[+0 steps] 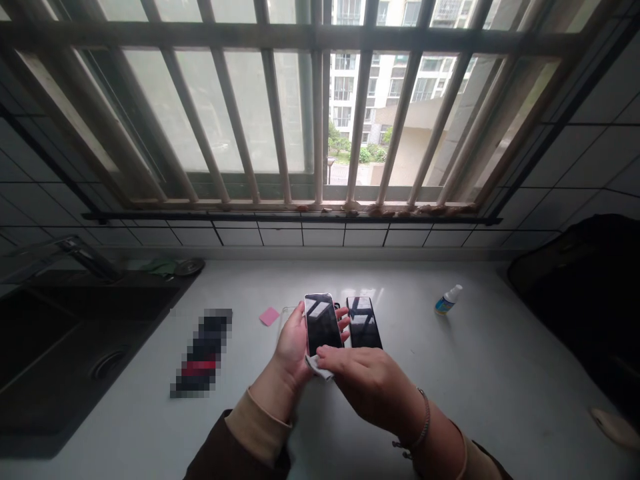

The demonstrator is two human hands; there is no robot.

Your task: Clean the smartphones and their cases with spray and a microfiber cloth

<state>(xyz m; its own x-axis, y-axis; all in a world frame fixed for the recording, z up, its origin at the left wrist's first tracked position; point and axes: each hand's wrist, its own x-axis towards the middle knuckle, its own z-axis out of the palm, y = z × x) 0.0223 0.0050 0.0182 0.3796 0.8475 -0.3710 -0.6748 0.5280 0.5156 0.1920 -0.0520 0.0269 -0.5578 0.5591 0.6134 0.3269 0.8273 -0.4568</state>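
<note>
My left hand [291,339] cradles a smartphone [321,321] with a dark, reflective screen facing up, its fingers wrapped round the far side. Over the phone's lower end lies my right hand [367,377], closed on a small white cloth [319,368] that touches the phone's bottom edge. A second dark smartphone [363,321] rests on the counter just right of the held one, partly covered by my right hand. Behind my left hand, the edge of a clear phone case [286,311] shows; most of it is hidden.
A small spray bottle [449,300] stands to the right on the white counter [430,413]. A pink square of paper [269,316] and a blurred dark item [203,353] lie left. Farther left is a dark sink [45,400] with a faucet [90,257]. A black bag-like shape [585,293] sits at right.
</note>
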